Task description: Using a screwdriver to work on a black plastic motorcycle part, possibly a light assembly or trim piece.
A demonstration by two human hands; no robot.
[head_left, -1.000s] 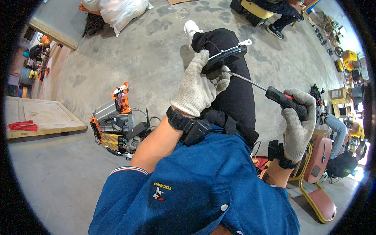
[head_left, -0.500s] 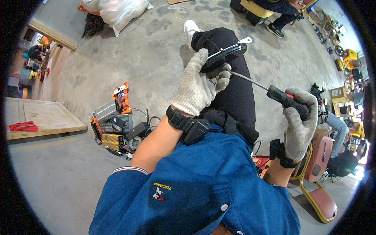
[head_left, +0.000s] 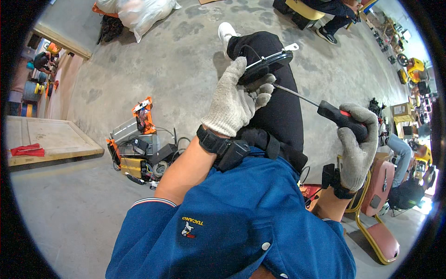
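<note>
In a pale knit glove, my left hand [head_left: 237, 100] grips a round, flat black part [head_left: 274, 61] with a metal rim and a small tab with a hole. A thin dark cable arches over it, above my black-trousered leg [head_left: 278, 111]. My right hand [head_left: 357, 144], gloved as well, is wrapped round the black and red handle of a screwdriver [head_left: 341, 118]. Its long metal shaft points left, and the tip end lies beside my left fingers, just under the black part. Whether the tip touches a screw is hidden.
On the floor to the left lies a pile of electronic parts [head_left: 141, 156] with cables. Beyond it is a wooden panel [head_left: 55, 139] bearing red cloth [head_left: 28, 150]. White bags [head_left: 144, 16] lie at the far left. A pink chair [head_left: 378, 204] stands at right; another person [head_left: 332, 21] sits far ahead.
Hardly anything differs. My right hand and the screwdriver have shifted very slightly to the right; the left hand keeps its hold on the black part.
</note>
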